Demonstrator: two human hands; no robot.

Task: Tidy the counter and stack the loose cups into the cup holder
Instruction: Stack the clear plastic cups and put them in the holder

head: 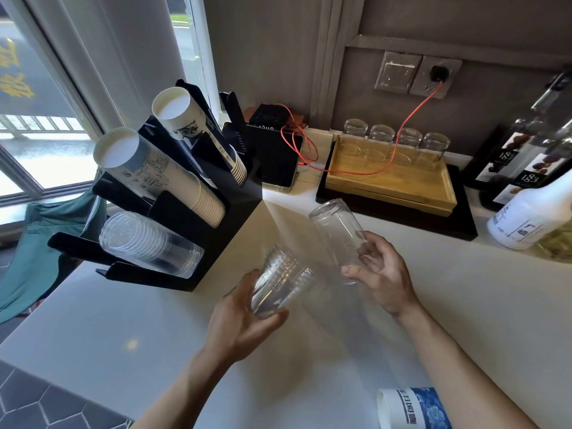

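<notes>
My left hand (244, 317) grips a short stack of clear plastic cups (280, 281) above the white counter (108, 320), rims pointing up and away. My right hand (379, 270) holds a single clear plastic cup (335, 229), tilted with its mouth toward the upper left, just right of the stack. The black cup holder (223, 218) stands to the left; its slanted slots carry two stacks of paper cups (161, 171) and, lowest, a stack of clear cups (148, 243). A blue-and-white paper cup (411, 408) lies on its side at the bottom right.
A bamboo tray (390, 184) on a black base holds several upturned glasses (396, 144) at the back. A black device (275, 150) with an orange cable (411, 119) sits behind the holder. Bottles (526, 209) stand at the far right. A green cloth (40, 243) hangs left of the counter.
</notes>
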